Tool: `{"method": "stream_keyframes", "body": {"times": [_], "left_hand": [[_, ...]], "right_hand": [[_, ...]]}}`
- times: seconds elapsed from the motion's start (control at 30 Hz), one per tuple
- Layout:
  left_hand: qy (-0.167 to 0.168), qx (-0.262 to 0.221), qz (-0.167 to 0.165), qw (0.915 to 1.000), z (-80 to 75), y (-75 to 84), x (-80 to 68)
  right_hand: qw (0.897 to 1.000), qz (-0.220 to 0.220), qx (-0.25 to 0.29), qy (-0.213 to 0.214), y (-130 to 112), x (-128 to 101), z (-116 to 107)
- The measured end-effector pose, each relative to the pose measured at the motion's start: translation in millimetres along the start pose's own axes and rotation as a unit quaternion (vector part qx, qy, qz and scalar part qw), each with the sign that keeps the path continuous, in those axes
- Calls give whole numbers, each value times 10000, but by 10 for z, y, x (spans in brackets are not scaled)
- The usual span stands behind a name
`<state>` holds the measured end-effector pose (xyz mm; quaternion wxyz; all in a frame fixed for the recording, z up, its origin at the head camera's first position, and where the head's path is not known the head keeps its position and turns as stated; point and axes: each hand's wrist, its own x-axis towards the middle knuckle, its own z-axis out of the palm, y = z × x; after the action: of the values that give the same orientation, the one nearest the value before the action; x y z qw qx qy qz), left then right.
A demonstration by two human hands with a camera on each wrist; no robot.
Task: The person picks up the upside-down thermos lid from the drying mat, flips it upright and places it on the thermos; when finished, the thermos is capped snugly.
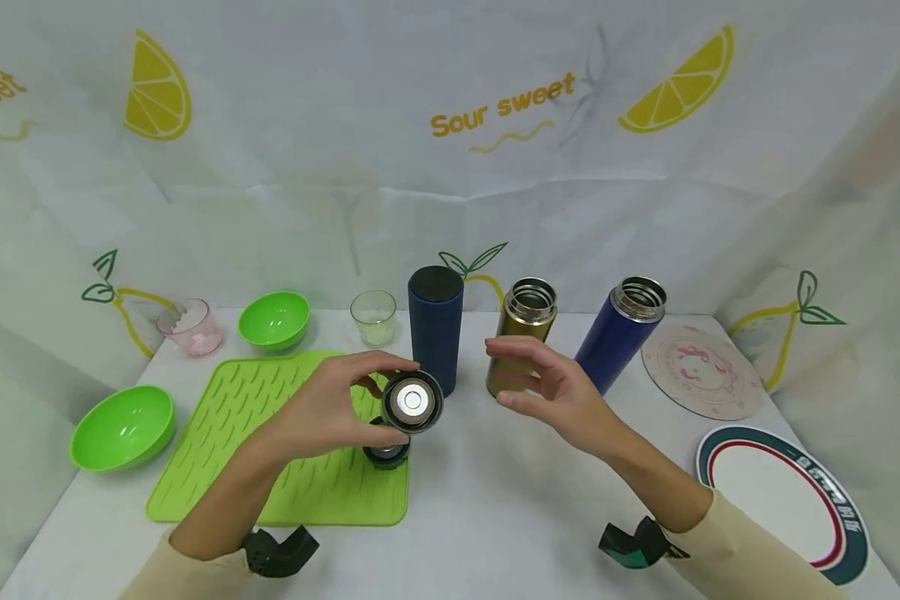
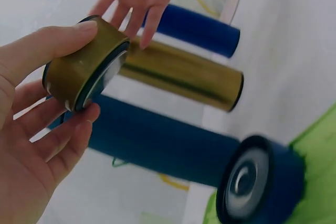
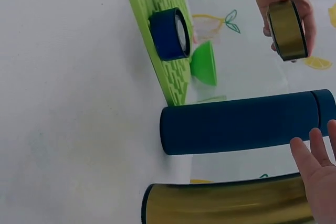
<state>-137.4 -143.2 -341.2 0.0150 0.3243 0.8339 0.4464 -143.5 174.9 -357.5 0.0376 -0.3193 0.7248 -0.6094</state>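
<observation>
My left hand grips a gold bottle lid between thumb and fingers, its round metal inside facing me in the head view. Below it, a blue lid lies on the green drying mat near the right edge. With fingers spread and nothing in them, my right hand is in front of the gold thermos bottle, whose mouth is uncovered. A dark blue thermos with its lid on stands to the left. To the right stands a lidless blue bottle.
Green bowls sit left of and behind the mat, one being a smaller bowl. A pink glass and a clear glass stand at the back. At the right lie a patterned round mat and a white plate with a green rim.
</observation>
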Motion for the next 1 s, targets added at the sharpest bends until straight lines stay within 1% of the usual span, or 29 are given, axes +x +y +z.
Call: {"method": "stream_keyframes", "body": {"times": [0.1,0.27,0.37,0.47,0.57,0.7,0.87,1.0], "left_hand": [[137,-55,195,9997,109,69,81],[477,-104,439,9978,249,149,188],[641,-120,575,9962,316,170,238],[790,-97,602,9950,387,165,284],[925,-85,610,9938,458,152,326],[995,-107,639,9929,522,144,361],[1009,7,582,9932,572,128,383],[954,75,586,9937,598,118,391]], "right_hand": [[9997,-155,171,15,6,-2,-26],[9994,-169,288,37,14,-8,-28],[9993,-230,290,39,34,-7,-22],[9993,-239,298,40,63,-10,-18],[9997,-106,228,75,85,-18,-15],[9998,95,151,120,106,-37,-13],[9997,104,215,79,145,-57,-8],[9997,129,188,65,163,-62,3]]}}
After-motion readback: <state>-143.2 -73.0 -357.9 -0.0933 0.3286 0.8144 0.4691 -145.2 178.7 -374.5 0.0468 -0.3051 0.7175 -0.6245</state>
